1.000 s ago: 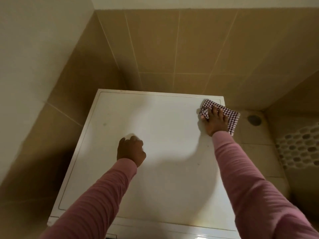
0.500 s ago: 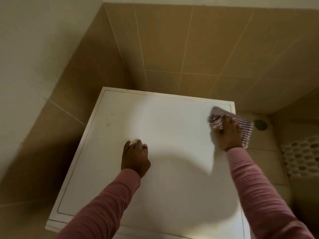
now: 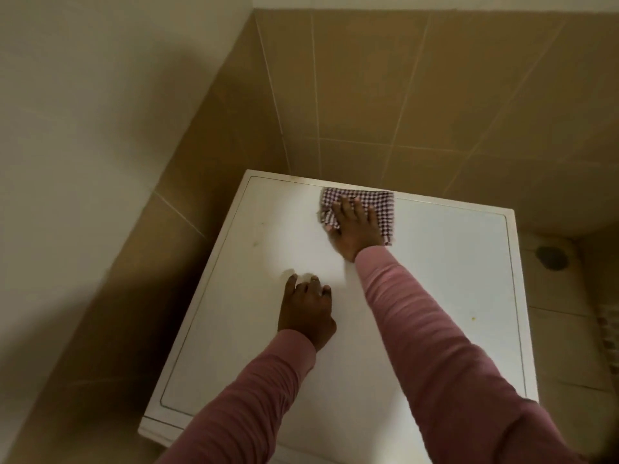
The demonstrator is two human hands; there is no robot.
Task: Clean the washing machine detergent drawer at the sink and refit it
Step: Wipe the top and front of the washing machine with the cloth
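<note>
The white top of the washing machine (image 3: 435,296) fills the lower middle of the head view. A checked cloth (image 3: 378,205) lies near its back edge. My right hand (image 3: 351,229) presses flat on the cloth with straight, spread fingers. My left hand (image 3: 306,309) rests on the top nearer to me, fingers bent with the tips touching the surface, holding nothing. The detergent drawer is out of view.
Brown tiled walls (image 3: 385,95) enclose the machine at the back and left. On the right lies a tiled floor with a round drain (image 3: 551,257). A small yellow speck (image 3: 473,318) sits on the right part of the top.
My right hand has slid the cloth left along the back edge, from the right corner to the middle. My left hand stays in place on the top.
</note>
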